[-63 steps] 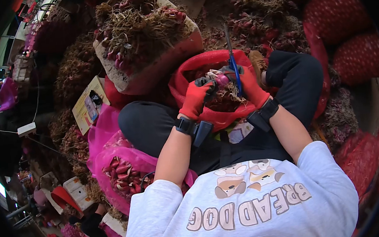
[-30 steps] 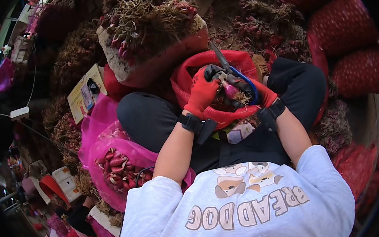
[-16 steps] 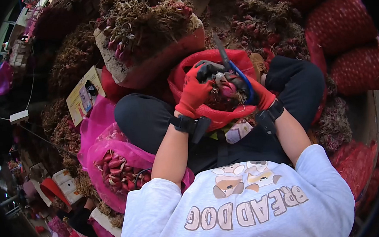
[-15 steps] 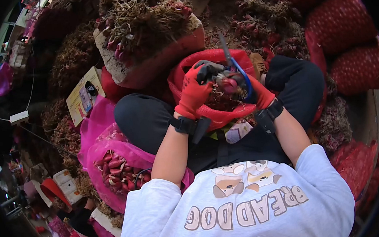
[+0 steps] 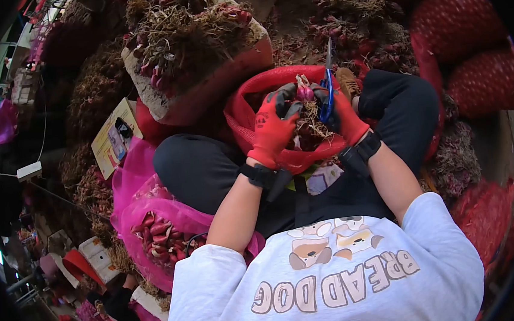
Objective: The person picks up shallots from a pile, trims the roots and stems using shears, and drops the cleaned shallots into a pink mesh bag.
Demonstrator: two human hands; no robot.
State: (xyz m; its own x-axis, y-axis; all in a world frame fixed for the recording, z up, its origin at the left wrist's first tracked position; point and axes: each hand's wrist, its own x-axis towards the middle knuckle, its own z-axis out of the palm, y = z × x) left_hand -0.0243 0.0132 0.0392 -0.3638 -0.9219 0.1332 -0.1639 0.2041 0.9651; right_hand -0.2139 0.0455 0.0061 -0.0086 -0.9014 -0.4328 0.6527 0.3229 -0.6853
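Observation:
Both hands wear red gloves with dark fingers, above an open red mesh bag (image 5: 242, 110) between the crossed legs. My left hand (image 5: 275, 121) is closed on a small bunch of shallots (image 5: 306, 91), its pink bulbs pointing up and its dry, stringy roots or stalks hanging below. My right hand (image 5: 343, 117) grips blue-handled scissors (image 5: 328, 88) with the blades pointing away from me, right beside the bunch. Part of the bag's contents shows as dark red bulbs under the hands.
A pink mesh bag of shallots (image 5: 160, 234) lies by my left leg. A foam box heaped with dried shallot bunches (image 5: 183, 30) stands ahead on the left. Full red mesh sacks (image 5: 457, 18) are stacked at the right. A printed card (image 5: 115, 138) lies at the left.
The scissors have turned from leaning left to nearly upright. The bunch now shows its bulbs pointing up, and the hands sit slightly farther apart.

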